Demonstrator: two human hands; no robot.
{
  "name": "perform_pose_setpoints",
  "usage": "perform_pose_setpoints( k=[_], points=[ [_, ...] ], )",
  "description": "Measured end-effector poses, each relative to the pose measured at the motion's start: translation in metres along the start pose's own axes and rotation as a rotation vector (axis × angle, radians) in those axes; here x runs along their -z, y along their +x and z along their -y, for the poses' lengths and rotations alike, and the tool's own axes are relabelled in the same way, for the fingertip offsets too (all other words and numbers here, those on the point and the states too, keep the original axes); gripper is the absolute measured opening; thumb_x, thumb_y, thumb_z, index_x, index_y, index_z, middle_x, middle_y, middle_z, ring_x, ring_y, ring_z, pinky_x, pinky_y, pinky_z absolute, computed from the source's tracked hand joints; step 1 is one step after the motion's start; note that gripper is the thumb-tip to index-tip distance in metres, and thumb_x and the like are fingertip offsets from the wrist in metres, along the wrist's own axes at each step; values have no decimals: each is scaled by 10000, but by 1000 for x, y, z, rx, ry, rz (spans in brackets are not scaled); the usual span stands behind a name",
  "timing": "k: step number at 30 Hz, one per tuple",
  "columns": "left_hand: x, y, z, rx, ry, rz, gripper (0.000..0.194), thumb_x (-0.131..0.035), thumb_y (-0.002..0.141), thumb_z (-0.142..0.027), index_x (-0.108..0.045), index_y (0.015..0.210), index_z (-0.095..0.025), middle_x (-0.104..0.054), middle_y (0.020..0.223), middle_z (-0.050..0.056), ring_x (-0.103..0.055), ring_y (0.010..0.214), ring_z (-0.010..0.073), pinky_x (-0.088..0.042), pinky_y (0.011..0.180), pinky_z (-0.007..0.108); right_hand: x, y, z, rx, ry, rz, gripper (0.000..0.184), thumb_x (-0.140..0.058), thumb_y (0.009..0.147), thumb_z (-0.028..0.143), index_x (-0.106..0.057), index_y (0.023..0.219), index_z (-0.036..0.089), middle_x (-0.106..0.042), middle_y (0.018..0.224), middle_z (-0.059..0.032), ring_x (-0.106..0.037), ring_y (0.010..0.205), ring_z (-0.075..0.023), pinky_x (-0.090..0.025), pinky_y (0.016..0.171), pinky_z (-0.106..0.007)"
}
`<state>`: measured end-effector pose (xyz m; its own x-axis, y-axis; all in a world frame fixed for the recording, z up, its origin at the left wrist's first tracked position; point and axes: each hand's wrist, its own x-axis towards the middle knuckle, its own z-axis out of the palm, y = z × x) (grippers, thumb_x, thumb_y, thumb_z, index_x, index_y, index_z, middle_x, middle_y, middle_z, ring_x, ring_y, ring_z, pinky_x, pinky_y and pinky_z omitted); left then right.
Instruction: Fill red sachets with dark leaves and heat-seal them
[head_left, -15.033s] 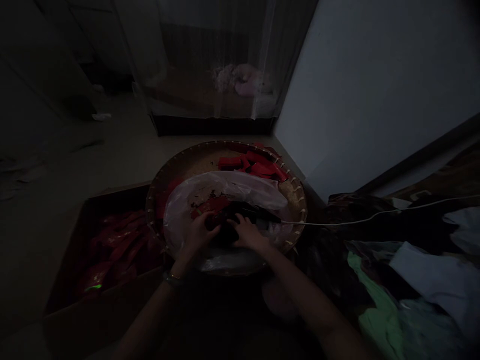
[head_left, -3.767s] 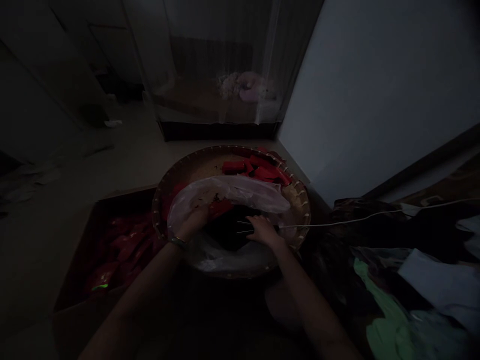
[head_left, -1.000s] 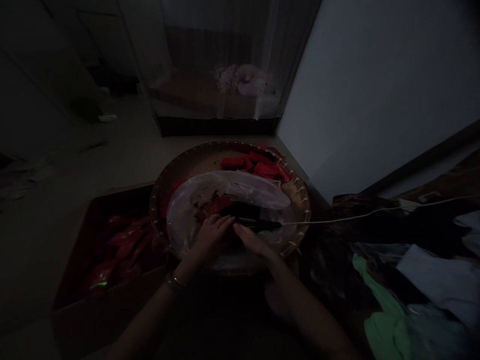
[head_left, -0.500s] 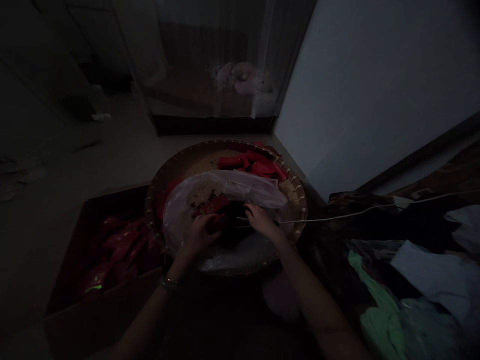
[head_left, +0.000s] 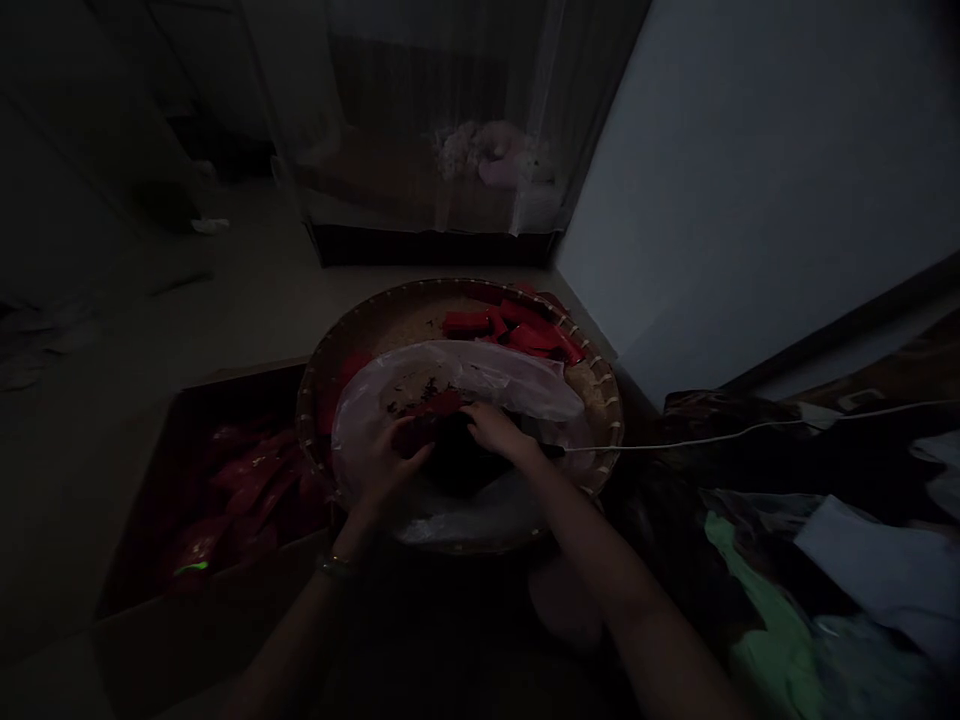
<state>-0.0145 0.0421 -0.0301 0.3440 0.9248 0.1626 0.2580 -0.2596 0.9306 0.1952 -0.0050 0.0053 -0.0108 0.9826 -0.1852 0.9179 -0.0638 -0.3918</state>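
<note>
My left hand [head_left: 391, 468] is at the left of a dark area in a round woven basket [head_left: 306, 400], its thumb and fingers around a dark red packet [head_left: 417, 434]. Opposite it, my right hand [head_left: 496, 432] has its fingers bent together by the packet's right side; whatever they hold is too dark to make out. Beneath both hands lies a pale plastic sheet [head_left: 517, 372] with a dark heap [head_left: 461, 465] in its middle. Dark leaf-like bits [head_left: 429, 386] are scattered behind the packet. A white cord [head_left: 675, 440] runs to a dark end beside my right wrist.
Several red packets [head_left: 529, 330] lie at the basket's back right. A box [head_left: 142, 490] with shiny red packages [head_left: 251, 485] stands at the left. Clothes and bags [head_left: 862, 550] are heaped at the right, below a pale wall panel [head_left: 765, 170]. Behind hangs a sheer curtain [head_left: 420, 110].
My right hand has moved left, nearer my left hand and the packet. The thin shiny strips seen by its fingers no longer show. My left hand has shifted slightly left, and the view has turned slightly.
</note>
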Motion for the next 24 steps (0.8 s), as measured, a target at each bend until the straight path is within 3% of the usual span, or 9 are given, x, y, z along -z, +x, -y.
perform_pose_setpoints(
  k=[3,8,10,14,19,24],
  points=[
    [1,0,-1,-15,18,5,571,-731,673,-437,-585,1153,-163,-686,1034,100,-670,913,243,-547,805,373,-5,-2,8,-30,-43,41,384,-476,841,75,-602,1200,121,-604,1191,-173,-565,1104,-244,-397,951,-349],
    [2,0,-5,-24,21,17,525,-716,687,-437,-592,1127,-179,-693,1015,81,-672,907,241,-552,809,382,-9,-4,20,231,92,24,462,-437,823,15,-595,1226,176,-623,1204,-99,-560,1121,-184,-386,964,-269],
    [1,0,-7,-16,16,2,525,-724,677,-432,-596,1115,-172,-695,1006,83,-674,899,240,-553,807,380,-7,-3,19,176,36,15,450,-420,837,16,-594,1218,180,-620,1201,-103,-546,1141,-188,-375,979,-282],
    [1,0,-7,-16,27,-19,521,-727,672,-429,-604,1106,-169,-695,996,81,-675,892,239,-551,807,378,-6,-2,9,-89,-149,49,355,-403,856,41,-612,1134,110,-589,1154,-203,-573,1073,-264,-425,904,-376],
    [0,-1,3,-29,29,1,526,-732,670,-418,-608,1118,-172,-697,1008,85,-672,909,243,-551,812,378,-7,10,11,-51,-152,44,302,-468,881,134,-586,1158,156,-579,1192,-152,-565,1091,-228,-417,930,-333],
    [-1,-1,5,-110,37,64,507,-735,680,-373,-607,1124,-166,-690,1041,102,-656,972,254,-534,875,412,-1,41,23,20,-163,13,576,-609,803,177,-437,1353,183,-465,1389,-150,-459,1246,-262,-351,1025,-370]
  ],
)
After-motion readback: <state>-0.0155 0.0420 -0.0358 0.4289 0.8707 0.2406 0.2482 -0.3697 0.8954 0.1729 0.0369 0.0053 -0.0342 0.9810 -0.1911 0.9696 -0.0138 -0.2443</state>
